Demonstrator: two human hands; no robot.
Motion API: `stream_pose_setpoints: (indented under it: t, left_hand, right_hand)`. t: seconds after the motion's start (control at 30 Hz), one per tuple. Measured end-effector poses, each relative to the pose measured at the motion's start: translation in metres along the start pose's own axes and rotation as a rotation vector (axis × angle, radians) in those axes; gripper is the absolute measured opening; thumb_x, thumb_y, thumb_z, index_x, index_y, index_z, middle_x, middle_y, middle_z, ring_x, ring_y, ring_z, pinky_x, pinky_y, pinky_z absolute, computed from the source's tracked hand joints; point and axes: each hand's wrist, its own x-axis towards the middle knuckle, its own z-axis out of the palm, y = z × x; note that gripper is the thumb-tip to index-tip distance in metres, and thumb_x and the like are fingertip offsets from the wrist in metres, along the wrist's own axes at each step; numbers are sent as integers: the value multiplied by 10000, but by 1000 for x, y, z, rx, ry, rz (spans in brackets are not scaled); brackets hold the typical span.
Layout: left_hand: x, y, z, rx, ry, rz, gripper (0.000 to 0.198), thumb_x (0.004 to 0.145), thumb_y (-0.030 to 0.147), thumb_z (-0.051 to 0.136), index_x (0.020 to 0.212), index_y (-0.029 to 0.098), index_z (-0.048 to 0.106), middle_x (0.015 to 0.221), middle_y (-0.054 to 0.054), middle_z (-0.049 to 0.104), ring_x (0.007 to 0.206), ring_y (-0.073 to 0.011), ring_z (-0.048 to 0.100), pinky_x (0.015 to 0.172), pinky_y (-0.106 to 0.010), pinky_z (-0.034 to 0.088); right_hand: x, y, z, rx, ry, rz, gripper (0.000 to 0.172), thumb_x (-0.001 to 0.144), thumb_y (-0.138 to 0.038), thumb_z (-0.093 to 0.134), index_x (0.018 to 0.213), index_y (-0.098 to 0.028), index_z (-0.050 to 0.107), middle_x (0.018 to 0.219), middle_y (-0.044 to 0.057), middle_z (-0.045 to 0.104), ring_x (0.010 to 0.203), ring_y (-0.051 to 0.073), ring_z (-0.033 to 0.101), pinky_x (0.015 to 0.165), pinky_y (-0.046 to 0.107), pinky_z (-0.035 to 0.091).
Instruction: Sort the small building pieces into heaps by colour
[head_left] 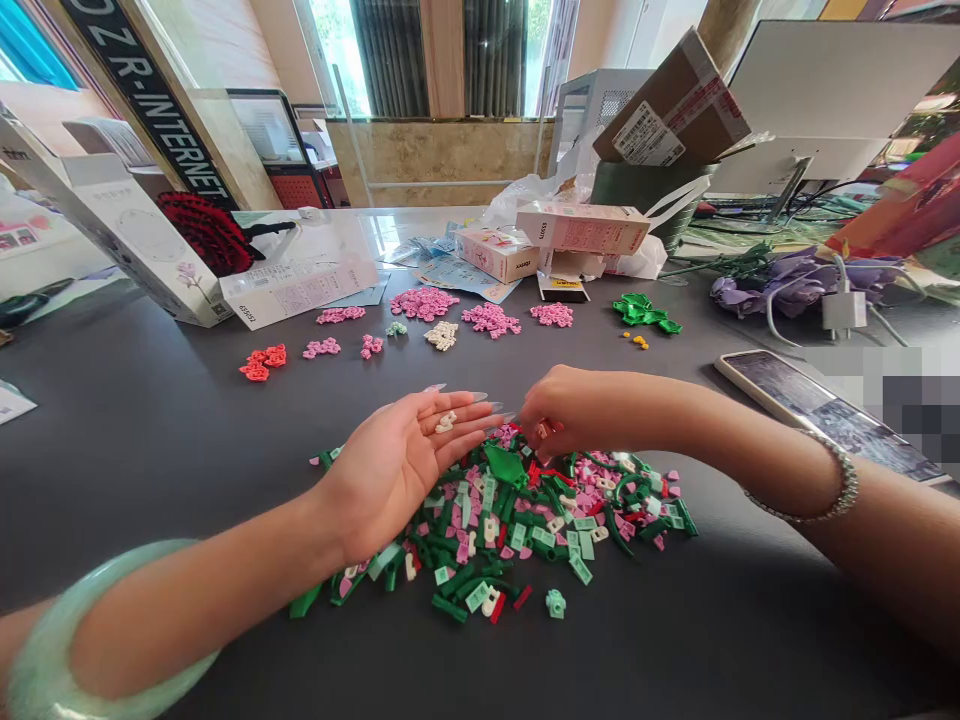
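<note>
My left hand (409, 455) lies palm up over the left part of a mixed brick pile (517, 530), its fingers stretched out. On those fingers rest small cream pieces (446, 421). At the back of the pile, my right hand (551, 410) has its fingers bent down among the pieces; what they hold, if anything, is hidden. The pile mixes green, pink, mint, white and red pieces. Just in front of it sits a mint piece (555, 603). A larger green leaf piece (505, 465) lies between my hands.
Behind are small groups: red pieces (262, 362), pink pieces (424, 303), cream pieces (442, 335), green leaves (645, 312) and orange pieces (636, 341). A phone (825, 410) lies at the right. White boxes (300, 285), pink boxes (585, 229) and purple flowers (795, 280) stand farther back.
</note>
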Motion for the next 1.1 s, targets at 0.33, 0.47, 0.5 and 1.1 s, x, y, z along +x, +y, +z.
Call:
stream_pose_setpoints:
  t: [0.33,0.47,0.5,1.1]
  left_hand:
    - [2,0,0,0,1,-2,276,949,149,370,966,21,614,1148,-240,661,1017,-281,678,839,-299,593]
    - [1,0,-1,3,-12,3,268,945,148,381,969,20,615,1161,-238,657,1032,-286,672,837,-297,595]
    - [1,0,-1,1,-11,4,267,945,147,380,965,22,616,1158,-238,658,1031,-287,672,838,-298,596]
    - [-2,0,1,-44,-39,-72,310,959,171,367,887,39,638,993,-184,698,915,-225,699,823,-277,582]
  right_hand:
    - [0,18,-2,16,22,-93,185,823,-27,608,775,-169,718,735,-6,649,693,131,566,580,238,376]
    - [0,17,-2,-11,32,-48,185,827,-32,607,811,-175,723,767,5,660,737,148,582,588,241,383]
    - [1,16,-2,-22,29,-42,169,828,-42,618,820,-174,724,777,11,663,765,158,587,589,241,383]
    - [-8,5,-1,131,688,-488,82,845,-60,652,788,-118,671,715,-6,622,597,83,522,570,206,378]
